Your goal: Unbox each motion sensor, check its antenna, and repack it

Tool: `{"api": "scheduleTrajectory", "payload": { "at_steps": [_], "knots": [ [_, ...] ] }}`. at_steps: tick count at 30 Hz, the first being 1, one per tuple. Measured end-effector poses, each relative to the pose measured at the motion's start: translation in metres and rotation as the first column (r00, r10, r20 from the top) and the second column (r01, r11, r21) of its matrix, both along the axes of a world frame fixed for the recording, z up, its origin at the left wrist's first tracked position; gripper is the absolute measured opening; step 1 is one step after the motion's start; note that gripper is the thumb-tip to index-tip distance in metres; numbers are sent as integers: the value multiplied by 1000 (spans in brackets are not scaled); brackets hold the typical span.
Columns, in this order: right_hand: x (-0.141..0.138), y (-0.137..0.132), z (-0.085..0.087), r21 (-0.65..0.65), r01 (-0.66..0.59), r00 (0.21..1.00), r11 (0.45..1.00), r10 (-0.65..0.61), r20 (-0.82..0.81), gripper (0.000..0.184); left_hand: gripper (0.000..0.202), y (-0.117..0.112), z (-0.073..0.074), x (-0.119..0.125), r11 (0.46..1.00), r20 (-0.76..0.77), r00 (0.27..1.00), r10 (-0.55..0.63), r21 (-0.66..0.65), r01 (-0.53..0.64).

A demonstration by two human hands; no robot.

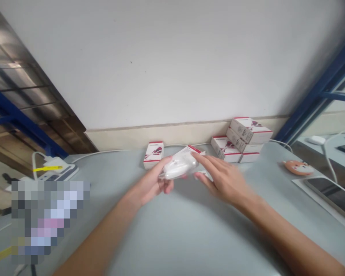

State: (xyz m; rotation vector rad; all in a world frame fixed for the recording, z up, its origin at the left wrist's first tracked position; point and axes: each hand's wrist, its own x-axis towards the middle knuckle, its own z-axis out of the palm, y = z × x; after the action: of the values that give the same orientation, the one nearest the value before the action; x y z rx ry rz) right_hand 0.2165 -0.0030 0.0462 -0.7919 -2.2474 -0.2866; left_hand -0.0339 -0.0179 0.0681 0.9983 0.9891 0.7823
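Note:
My left hand is closed round a white rounded item in clear plastic, held above the table. Against it, a white box end with a red edge shows; whether the item lies on that box or sticks out of it I cannot tell. My right hand is at the right side of the package, thumb and fingers apart, the fingertips by the box's edge. A small pale piece shows between thumb and fingers, too blurred to name. Behind my left hand stands a similar white and red box.
Several matching boxes are stacked by the wall at the right. Farther right are an orange animal-face object and a phone. A power strip with cables and a pixelated patch are at the left.

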Motion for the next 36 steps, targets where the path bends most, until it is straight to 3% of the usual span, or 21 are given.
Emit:
{"api": "scheduleTrajectory", "payload": {
  "at_steps": [3,7,11,13,14,16,18,19,21,25,28,33,36],
  "knots": [
    [-3,-6,-1,-9,60,983,998,-58,172,73,62,-1,-2,4,1000,1,1000,-12,10,12],
    [-6,-5,-12,15,178,964,984,-178,196,63,69,0,-4,9,995,63,994,-88,62,84],
    [-4,0,-13,-43,206,978,978,-205,22,49,73,-1,0,14,986,75,992,-101,138,90],
    [-4,1,-9,-187,194,965,963,-222,-139,46,73,-2,-1,16,965,-86,996,35,263,-11],
    [-4,2,-6,-282,165,948,945,-230,-218,47,68,-2,-5,16,923,-215,964,156,380,-65],
    [-3,4,-2,-440,86,901,894,-258,-349,51,54,0,-16,15,758,-460,773,436,650,-41],
    [0,8,0,-500,43,848,865,-296,-439,53,54,3,-32,12,608,-607,519,601,769,196],
    [1,10,0,-508,44,827,860,-316,-465,53,54,5,-40,10,586,-659,436,613,749,308],
    [5,16,-2,-514,58,794,856,-352,-496,55,48,9,-50,8,565,-694,335,637,716,410],
    [9,24,-4,-566,14,748,824,-384,-540,60,36,7,-47,11,534,-678,229,698,707,463],
    [8,26,-4,-613,-59,739,788,-378,-558,61,39,1,-36,16,522,-665,230,711,718,461],
    [6,26,-9,-631,-77,757,772,-367,-540,58,47,-4,-32,16,608,-731,344,590,682,406],
    [7,27,-10,-618,-30,755,786,-387,-529,59,58,-5,-33,16,536,-661,391,641,749,389]
  ]
}}
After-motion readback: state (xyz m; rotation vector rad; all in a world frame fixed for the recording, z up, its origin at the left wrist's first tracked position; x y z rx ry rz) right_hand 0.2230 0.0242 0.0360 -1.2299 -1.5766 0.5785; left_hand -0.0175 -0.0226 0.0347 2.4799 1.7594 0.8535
